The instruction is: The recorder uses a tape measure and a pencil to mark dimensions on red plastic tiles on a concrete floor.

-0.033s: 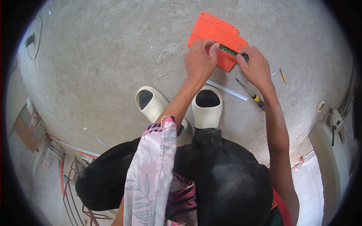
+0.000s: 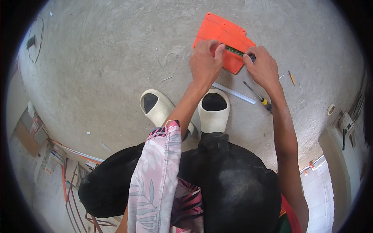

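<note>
Orange plates with small holes lie overlapping on the concrete floor. Over them a narrow green strip, possibly a circuit board, spans between my hands. My left hand has its thumb and fingers closed on the strip's left end. My right hand grips the other end, where a dark part shows beside the thumb. A screwdriver with a yellow and black handle lies just below my right hand, and a pale straight strip lies below the plates.
My slippers are below the plates. A pencil and a tape roll lie at the right. A dark device with a cable is at the upper left. Metal bars and boards are at the lower left.
Both hands have shifted very slightly up and left, still on the green strip.
</note>
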`<state>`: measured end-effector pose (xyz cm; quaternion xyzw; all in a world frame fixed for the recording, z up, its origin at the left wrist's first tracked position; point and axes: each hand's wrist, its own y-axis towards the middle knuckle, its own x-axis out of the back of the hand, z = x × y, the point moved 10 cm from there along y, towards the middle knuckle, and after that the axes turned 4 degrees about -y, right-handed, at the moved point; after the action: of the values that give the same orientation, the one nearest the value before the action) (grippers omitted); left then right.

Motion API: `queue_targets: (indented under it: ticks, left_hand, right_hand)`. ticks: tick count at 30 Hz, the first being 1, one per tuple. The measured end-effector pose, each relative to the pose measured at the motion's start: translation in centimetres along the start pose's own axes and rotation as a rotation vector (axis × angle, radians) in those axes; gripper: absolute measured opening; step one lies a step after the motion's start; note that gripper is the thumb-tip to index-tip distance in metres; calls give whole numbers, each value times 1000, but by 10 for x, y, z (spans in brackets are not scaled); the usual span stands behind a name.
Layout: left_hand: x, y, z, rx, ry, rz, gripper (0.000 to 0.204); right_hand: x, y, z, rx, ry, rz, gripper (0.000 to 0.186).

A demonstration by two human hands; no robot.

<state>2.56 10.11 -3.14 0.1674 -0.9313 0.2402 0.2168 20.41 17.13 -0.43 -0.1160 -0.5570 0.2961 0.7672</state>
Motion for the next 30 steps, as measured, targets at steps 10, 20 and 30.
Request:
queue_targets:
  ticks: [10,20,30]
  left_hand:
    - [16,6,-3,-269,147,-175,26]
    - [13,7,-1,-215,69,-160,25]
    - [9,8,2,-204,108,-141,28]
  right_hand:
    - [-3,13,7,-132,-86,-52,26]
    - [-2,13,16,-198,-48,-62,23]
    - [-5,7,25,-235,-96,-110,17]
